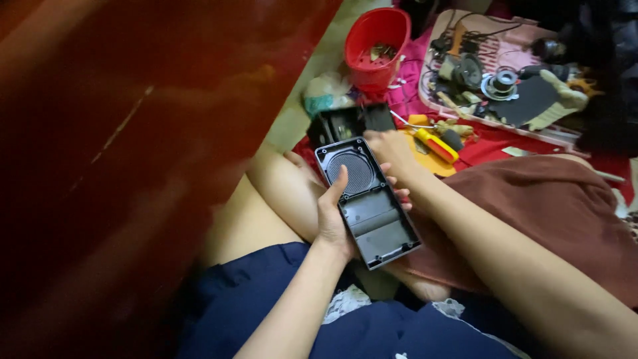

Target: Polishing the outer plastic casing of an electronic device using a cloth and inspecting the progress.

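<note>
Left hand [332, 223] clamps the grey speaker housing [367, 201] over the lap; right hand [391, 147] closes on its far end (fingers partly hidden). Shell probably light, rigid, thin-walled: best held by edges.

My arms are bare to past the elbows, no sleeves showing. Left hand [332, 216] and right hand [392, 149] bare, no rings or watch. Navy shorts [266, 299], white lace trim at hem.

Home floor used as a repair spot. Speaker parts [495, 80] lie on cloth [505, 136] beside a red bucket [377, 46]. Dark wooden furniture [133, 133] stands alongside.
</note>
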